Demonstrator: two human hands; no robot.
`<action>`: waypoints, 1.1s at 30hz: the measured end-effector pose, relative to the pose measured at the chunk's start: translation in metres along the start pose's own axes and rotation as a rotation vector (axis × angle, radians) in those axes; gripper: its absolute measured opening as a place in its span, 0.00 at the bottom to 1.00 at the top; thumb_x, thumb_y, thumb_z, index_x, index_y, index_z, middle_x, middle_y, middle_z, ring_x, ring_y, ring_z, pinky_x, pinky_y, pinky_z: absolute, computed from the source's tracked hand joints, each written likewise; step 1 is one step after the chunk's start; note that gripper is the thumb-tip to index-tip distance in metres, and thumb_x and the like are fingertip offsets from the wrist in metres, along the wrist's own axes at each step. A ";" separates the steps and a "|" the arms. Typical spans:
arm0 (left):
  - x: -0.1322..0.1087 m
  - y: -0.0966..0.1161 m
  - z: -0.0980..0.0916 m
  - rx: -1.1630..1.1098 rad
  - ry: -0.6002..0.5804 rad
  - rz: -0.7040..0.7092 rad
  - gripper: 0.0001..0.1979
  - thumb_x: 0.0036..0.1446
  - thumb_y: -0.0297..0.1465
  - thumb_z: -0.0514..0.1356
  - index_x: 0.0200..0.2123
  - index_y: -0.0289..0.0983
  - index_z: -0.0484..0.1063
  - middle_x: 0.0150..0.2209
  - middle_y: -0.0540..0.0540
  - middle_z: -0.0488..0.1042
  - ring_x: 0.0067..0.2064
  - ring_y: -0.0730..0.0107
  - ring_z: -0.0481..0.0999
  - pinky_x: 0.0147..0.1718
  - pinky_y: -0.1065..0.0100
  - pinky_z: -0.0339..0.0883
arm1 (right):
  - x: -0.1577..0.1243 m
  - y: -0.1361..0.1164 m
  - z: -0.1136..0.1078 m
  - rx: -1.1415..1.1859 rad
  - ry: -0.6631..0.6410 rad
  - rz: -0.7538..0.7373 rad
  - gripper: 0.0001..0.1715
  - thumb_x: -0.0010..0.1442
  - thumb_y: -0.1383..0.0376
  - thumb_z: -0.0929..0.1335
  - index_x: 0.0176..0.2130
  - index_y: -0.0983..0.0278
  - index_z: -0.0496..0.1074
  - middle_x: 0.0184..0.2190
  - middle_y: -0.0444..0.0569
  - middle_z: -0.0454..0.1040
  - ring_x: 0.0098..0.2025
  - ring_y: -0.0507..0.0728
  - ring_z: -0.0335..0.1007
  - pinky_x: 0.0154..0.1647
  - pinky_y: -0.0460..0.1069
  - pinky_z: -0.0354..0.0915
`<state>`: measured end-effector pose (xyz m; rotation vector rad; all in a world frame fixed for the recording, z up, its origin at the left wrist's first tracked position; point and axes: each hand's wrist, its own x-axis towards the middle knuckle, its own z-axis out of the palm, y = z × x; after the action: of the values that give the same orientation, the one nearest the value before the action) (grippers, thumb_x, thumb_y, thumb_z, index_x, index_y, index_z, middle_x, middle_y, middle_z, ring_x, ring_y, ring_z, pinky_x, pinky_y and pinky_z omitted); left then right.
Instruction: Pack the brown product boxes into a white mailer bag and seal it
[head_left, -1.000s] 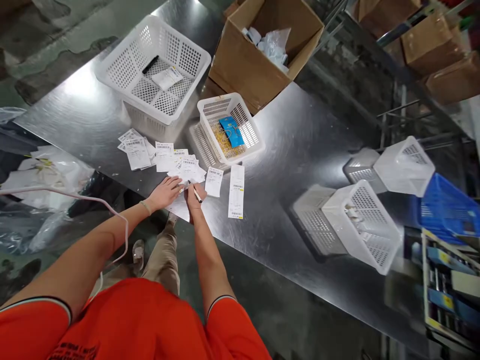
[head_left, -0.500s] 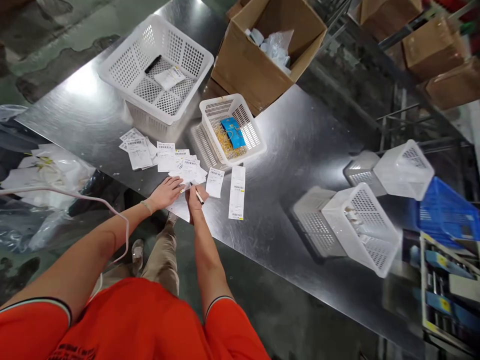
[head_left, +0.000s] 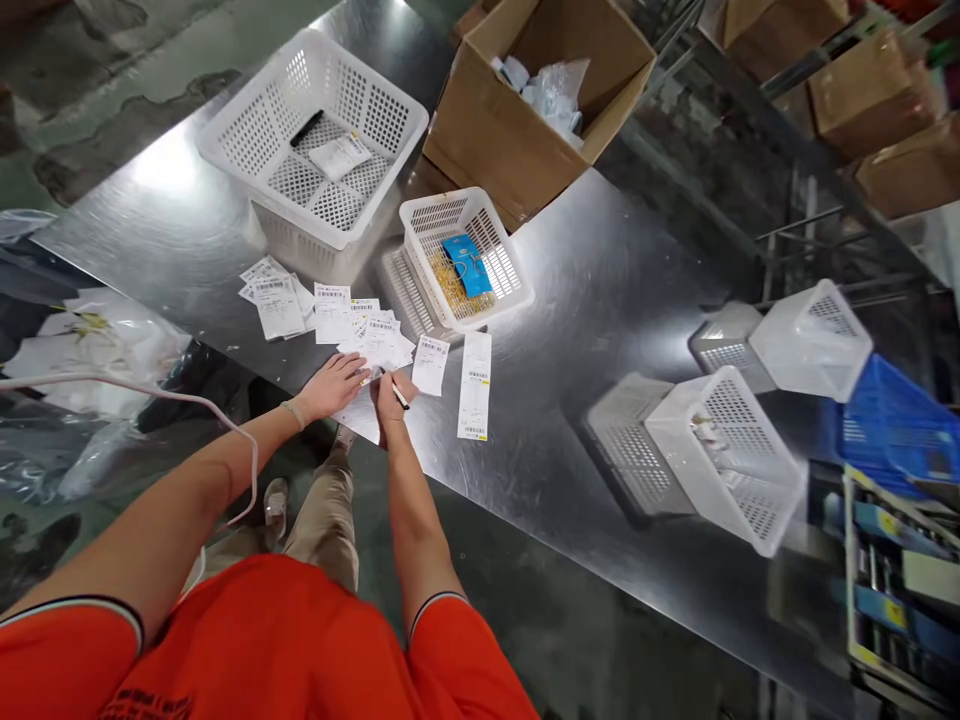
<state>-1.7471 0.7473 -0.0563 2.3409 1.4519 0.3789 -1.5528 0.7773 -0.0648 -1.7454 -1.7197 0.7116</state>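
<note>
Seen from the person's head, two bare forearms in orange sleeves reach to the near edge of a steel table, which runs diagonally across the view. The left hand rests palm down on a spread of white barcode labels, its fingers flat and close together, not gripping anything. The right hand sits just beside it, fingers pinched together on a white pen whose tip they hide. The labels lie right by the near edge, and the sheet under the hands reaches that edge. To the left lies a loose stack of labels. Just right of the hands is a single label, then a long strip label. Close behind the spread stands a small white basket holding a blue packet on yellow items, with a large white basket to its left and a cardboard box at the far edge. The hands have little room ahead before the small basket, but a wide stretch of steel runs right from the strip label to two tilted white baskets, with a blue crate at the table's right end
</note>
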 end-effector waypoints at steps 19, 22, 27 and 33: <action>0.019 0.037 0.007 0.111 -0.152 0.307 0.22 0.69 0.20 0.63 0.63 0.36 0.82 0.63 0.31 0.84 0.69 0.43 0.81 0.69 0.47 0.74 | -0.004 0.081 -0.076 -0.360 -0.059 -0.253 0.08 0.74 0.64 0.70 0.48 0.63 0.80 0.48 0.60 0.83 0.57 0.68 0.76 0.56 0.58 0.70; 0.019 0.050 0.003 0.092 -0.149 0.327 0.20 0.68 0.17 0.61 0.57 0.38 0.86 0.55 0.32 0.87 0.60 0.46 0.86 0.63 0.49 0.79 | -0.003 0.082 -0.075 -0.414 -0.041 -0.256 0.10 0.73 0.69 0.67 0.40 0.63 0.78 0.36 0.54 0.79 0.43 0.63 0.74 0.45 0.54 0.66; 0.004 0.062 -0.012 0.052 -0.268 0.277 0.24 0.73 0.22 0.54 0.60 0.40 0.85 0.53 0.32 0.88 0.55 0.48 0.88 0.58 0.47 0.83 | -0.010 0.080 -0.075 -0.379 -0.016 -0.275 0.11 0.71 0.70 0.67 0.35 0.61 0.74 0.30 0.48 0.73 0.35 0.60 0.67 0.39 0.52 0.62; -0.003 -0.005 -0.056 0.009 0.029 -0.055 0.26 0.80 0.28 0.45 0.66 0.36 0.80 0.65 0.28 0.83 0.69 0.45 0.81 0.68 0.39 0.78 | -0.032 0.085 -0.068 -0.275 0.107 -0.235 0.13 0.72 0.65 0.65 0.42 0.63 0.80 0.31 0.52 0.75 0.35 0.62 0.71 0.37 0.53 0.65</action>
<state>-1.7753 0.7554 -0.0080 2.3067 1.5303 0.3934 -1.4457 0.7424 -0.0798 -1.6819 -1.9783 0.2846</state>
